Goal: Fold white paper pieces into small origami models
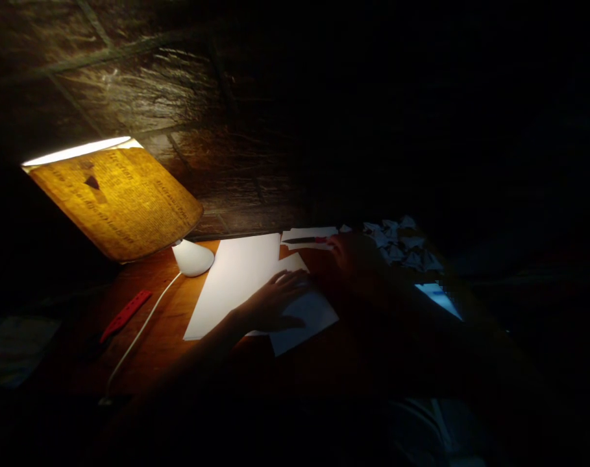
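Observation:
My left hand [275,301] lies flat, fingers spread, on a white sheet of paper [302,311] that overlaps a larger white sheet [236,279] on the wooden table [163,324]. My right hand [350,256] is in shadow at the table's far side and closed on the red handle of a dark-bladed tool [304,240], a knife or cutter. The blade lies over a small white paper [309,233]. The room is dark; only the lamp lights the table.
A lamp with a yellow printed shade [119,201] and white base [192,257] stands at the left; its white cord [139,331] runs toward me. A red ruler [125,314] lies left. Crumpled white papers [404,246] pile at the right. A bluish glowing object [438,298] lies beside them.

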A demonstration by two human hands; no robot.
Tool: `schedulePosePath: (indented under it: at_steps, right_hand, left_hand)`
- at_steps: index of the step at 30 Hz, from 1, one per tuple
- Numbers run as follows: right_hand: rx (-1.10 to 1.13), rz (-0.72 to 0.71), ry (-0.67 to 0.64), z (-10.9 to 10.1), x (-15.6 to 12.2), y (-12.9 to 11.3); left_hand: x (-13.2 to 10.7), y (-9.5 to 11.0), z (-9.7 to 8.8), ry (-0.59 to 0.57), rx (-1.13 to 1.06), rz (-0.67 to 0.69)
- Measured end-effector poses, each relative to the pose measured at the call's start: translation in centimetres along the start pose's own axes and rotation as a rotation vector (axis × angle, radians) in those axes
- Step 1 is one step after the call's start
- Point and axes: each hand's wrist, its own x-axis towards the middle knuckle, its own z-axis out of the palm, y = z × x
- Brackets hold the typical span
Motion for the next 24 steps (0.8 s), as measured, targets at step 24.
schedulePosePath:
  at_steps: [24]
  right_hand:
    - [-0.170, 0.004, 0.001, 5.1, 6.2, 0.6]
  left_hand:
    - [1.3, 0.4, 2.3, 0.076, -0.004, 0.009]
